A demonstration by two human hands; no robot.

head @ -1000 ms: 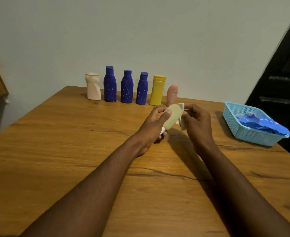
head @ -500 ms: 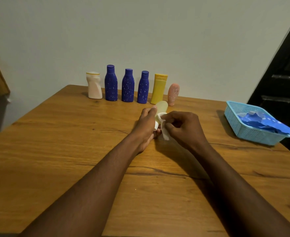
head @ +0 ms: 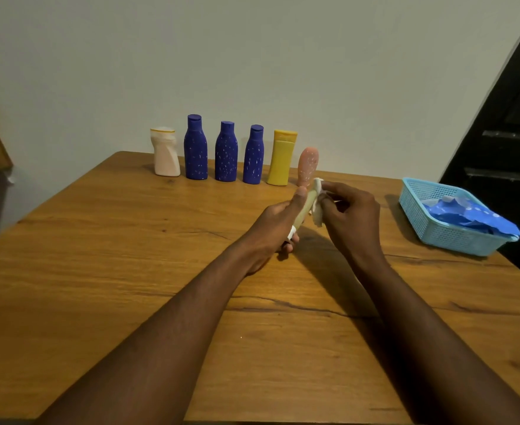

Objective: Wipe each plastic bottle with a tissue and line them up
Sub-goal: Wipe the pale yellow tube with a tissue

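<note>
**STATUS: LAST BOTTLE BEING WIPED**

Table: six bottles stand lined up at the far edge. Left hand grips the pale bottle above mid-table. Right hand pinches the tissue against it. Probably remaining: finish wiping, add to the line.

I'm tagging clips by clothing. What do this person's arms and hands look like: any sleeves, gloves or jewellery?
Both are bare. The left forearm and right forearm show no sleeves up to the frame's edge. The left hand and right hand wear no gloves, and no watch, band or ring is visible, though some fingers are partly hidden.
</note>
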